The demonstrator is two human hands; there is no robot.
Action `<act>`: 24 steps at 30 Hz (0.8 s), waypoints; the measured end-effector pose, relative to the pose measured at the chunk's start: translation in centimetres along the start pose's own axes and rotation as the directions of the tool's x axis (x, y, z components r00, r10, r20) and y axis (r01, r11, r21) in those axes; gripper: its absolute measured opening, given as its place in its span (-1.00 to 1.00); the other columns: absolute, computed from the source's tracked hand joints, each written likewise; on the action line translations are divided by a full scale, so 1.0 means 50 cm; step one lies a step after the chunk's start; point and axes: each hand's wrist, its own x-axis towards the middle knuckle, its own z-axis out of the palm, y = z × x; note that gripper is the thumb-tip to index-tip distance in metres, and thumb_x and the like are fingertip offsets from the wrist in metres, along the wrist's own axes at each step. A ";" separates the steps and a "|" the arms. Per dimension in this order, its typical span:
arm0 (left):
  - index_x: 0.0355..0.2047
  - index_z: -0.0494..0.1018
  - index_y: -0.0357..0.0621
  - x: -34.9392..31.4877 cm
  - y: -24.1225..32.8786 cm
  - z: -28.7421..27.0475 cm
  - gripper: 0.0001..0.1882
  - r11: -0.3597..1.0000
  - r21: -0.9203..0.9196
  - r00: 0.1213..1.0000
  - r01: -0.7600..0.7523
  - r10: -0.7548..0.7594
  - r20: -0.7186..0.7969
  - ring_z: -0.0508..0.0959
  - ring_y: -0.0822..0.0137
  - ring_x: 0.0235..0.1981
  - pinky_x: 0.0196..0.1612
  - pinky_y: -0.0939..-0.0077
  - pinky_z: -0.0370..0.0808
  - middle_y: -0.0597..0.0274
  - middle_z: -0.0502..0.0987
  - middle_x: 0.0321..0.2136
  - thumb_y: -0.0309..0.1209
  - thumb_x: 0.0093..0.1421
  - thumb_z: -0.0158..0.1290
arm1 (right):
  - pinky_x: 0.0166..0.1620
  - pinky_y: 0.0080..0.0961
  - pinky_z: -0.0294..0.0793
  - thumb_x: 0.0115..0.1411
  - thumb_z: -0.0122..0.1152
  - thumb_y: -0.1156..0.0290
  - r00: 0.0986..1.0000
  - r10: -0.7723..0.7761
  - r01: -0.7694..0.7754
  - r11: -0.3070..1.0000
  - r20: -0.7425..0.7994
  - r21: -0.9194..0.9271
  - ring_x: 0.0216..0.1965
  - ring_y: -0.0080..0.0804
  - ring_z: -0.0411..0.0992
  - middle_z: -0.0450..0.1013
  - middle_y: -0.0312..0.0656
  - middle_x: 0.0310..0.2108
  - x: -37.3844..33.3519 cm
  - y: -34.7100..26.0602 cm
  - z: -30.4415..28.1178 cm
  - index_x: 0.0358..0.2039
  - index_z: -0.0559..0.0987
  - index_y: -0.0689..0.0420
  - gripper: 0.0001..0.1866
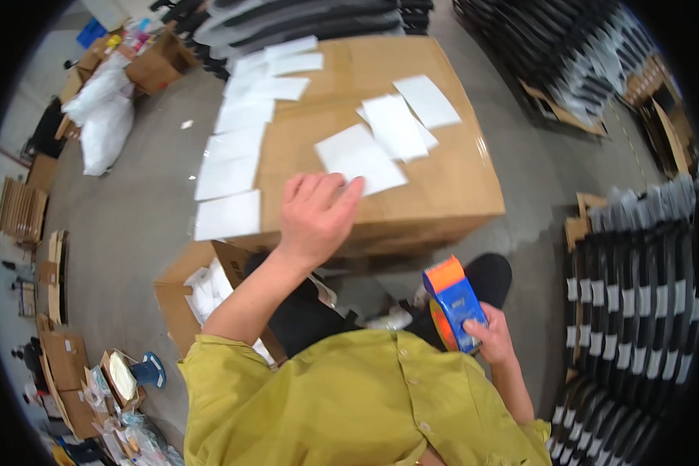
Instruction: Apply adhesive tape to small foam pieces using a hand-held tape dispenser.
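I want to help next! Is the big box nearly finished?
Partly. White sheets already lie across the big cardboard box. The left hand touches one sheet near the front edge; the right hand holds a blue and orange tape dispenser low down. I see no fresh tape.

White paper sheets [361, 159] crowd the large brown cardboard box's [443, 186] top, leaving bare cardboard along its right side, while grey concrete floor [140, 210] lies open left.
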 end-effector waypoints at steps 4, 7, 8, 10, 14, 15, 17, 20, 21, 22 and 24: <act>-0.36 0.46 -0.11 -0.059 0.015 0.018 -0.76 0.994 -0.045 0.960 0.104 -0.088 0.267 0.41 0.27 -0.39 -0.24 0.39 0.27 0.26 0.38 -0.46 -0.44 -0.12 0.10 | -0.34 -0.68 0.36 -0.12 0.29 0.24 0.997 -0.066 0.070 0.994 0.051 -0.086 -0.44 -0.61 0.38 0.45 -0.22 -0.45 -0.006 -0.021 -0.003 -0.34 0.45 0.30 -0.58; -0.34 0.45 -0.15 -0.046 0.045 0.016 -0.78 0.936 -0.279 0.965 0.215 -0.159 0.210 0.41 0.35 -0.42 -0.27 0.48 0.31 0.28 0.42 -0.45 -0.37 -0.01 0.10 | -0.37 -0.70 0.34 -0.16 0.33 0.23 0.988 -0.127 0.140 0.977 0.090 -0.159 -0.47 -0.63 0.35 0.44 -0.25 -0.48 -0.005 -0.027 -0.010 -0.35 0.45 0.28 -0.56; -0.34 0.45 -0.15 -0.030 0.059 0.010 -0.78 0.931 -0.287 0.962 0.225 -0.166 0.215 0.41 0.35 -0.42 -0.27 0.48 0.31 0.28 0.42 -0.45 -0.37 -0.01 0.10 | -0.39 -0.71 0.33 -0.18 0.35 0.23 0.983 -0.138 0.157 0.973 0.120 -0.171 -0.49 -0.64 0.34 0.43 -0.27 -0.50 -0.006 -0.032 -0.009 -0.35 0.45 0.27 -0.55; -0.25 0.44 -0.19 0.001 0.091 -0.006 -0.72 -0.008 -0.459 0.447 0.888 -0.208 0.870 0.40 0.46 -0.42 -0.29 0.59 0.34 0.30 0.46 -0.41 -0.28 0.09 0.05 | -0.40 -0.71 0.33 -0.20 0.36 0.22 0.972 -0.186 0.215 0.948 0.141 -0.236 -0.51 -0.66 0.33 0.43 -0.29 -0.52 -0.003 -0.040 -0.001 -0.36 0.46 0.26 -0.54; -0.24 0.41 -0.21 -0.029 0.105 0.008 -0.74 -0.554 -0.069 0.217 0.830 0.207 0.954 0.43 0.52 -0.34 -0.22 0.65 0.38 0.30 0.47 -0.38 -0.31 0.12 0.03 | -0.46 -0.69 0.30 -0.23 0.40 0.19 0.931 -0.273 0.345 0.873 0.242 -0.344 -0.55 -0.69 0.29 0.39 -0.35 -0.57 0.011 -0.052 0.012 -0.39 0.46 0.24 -0.53; -0.26 0.41 -0.21 -0.035 0.114 0.003 -0.77 -0.596 -0.067 0.254 0.800 0.236 0.938 0.44 0.51 -0.34 -0.22 0.63 0.39 0.31 0.47 -0.39 -0.35 0.11 0.04 | -0.46 -0.69 0.30 -0.23 0.40 0.19 0.930 -0.274 0.348 0.872 0.246 -0.344 -0.55 -0.69 0.29 0.39 -0.35 -0.57 0.003 -0.054 0.014 -0.39 0.46 0.24 -0.53; -0.32 0.40 -0.20 -0.044 0.131 -0.010 -0.85 -0.665 -0.068 0.307 0.744 0.250 0.918 0.47 0.48 -0.35 -0.24 0.59 0.43 0.31 0.48 -0.40 -0.46 0.08 0.06 | -0.50 -0.68 0.27 -0.26 0.42 0.18 0.908 -0.278 0.397 0.809 0.313 -0.434 -0.58 -0.68 0.26 0.36 -0.35 -0.60 0.001 -0.069 0.013 -0.42 0.46 0.21 -0.54; -0.41 0.42 -0.13 -0.058 0.141 0.002 -0.92 -0.702 -0.050 0.321 0.711 0.261 0.910 0.42 0.57 -0.49 -0.42 0.70 0.37 0.41 0.46 -0.50 -0.44 0.07 0.07 | -0.52 -0.70 0.23 -0.27 0.43 0.20 0.906 -0.274 0.406 0.777 0.323 -0.481 -0.61 -0.69 0.22 0.31 -0.37 -0.65 0.001 -0.060 0.007 -0.46 0.47 0.20 -0.57; -0.41 0.43 -0.13 -0.062 0.141 0.001 -0.93 -0.704 -0.045 0.305 0.708 0.248 0.919 0.39 0.58 -0.51 -0.44 0.71 0.34 0.41 0.45 -0.51 -0.42 0.10 0.05 | -0.53 -0.71 0.21 -0.25 0.43 0.25 0.908 -0.274 0.396 0.810 0.317 -0.433 -0.62 -0.70 0.21 0.31 -0.38 -0.66 0.004 -0.047 0.004 -0.45 0.48 0.21 -0.59; -0.41 0.43 -0.15 -0.063 0.143 -0.006 -0.91 -0.692 -0.059 0.297 0.720 0.230 0.927 0.37 0.59 -0.54 -0.47 0.71 0.32 0.42 0.44 -0.53 -0.41 0.11 0.04 | -0.53 -0.72 0.20 -0.23 0.42 0.29 0.912 -0.268 0.382 0.830 0.309 -0.407 -0.62 -0.71 0.20 0.32 -0.38 -0.65 0.002 -0.044 0.007 -0.43 0.48 0.22 -0.61; -0.42 0.43 -0.18 -0.055 0.144 -0.016 -0.87 -0.628 -0.128 0.290 0.768 0.161 0.944 0.35 0.59 -0.55 -0.48 0.71 0.31 0.42 0.43 -0.54 -0.37 0.14 -0.01 | -0.54 -0.73 0.20 -0.22 0.41 0.28 0.912 -0.282 0.381 0.851 0.297 -0.361 -0.61 -0.71 0.20 0.32 -0.38 -0.64 0.002 -0.057 0.028 -0.41 0.48 0.23 -0.60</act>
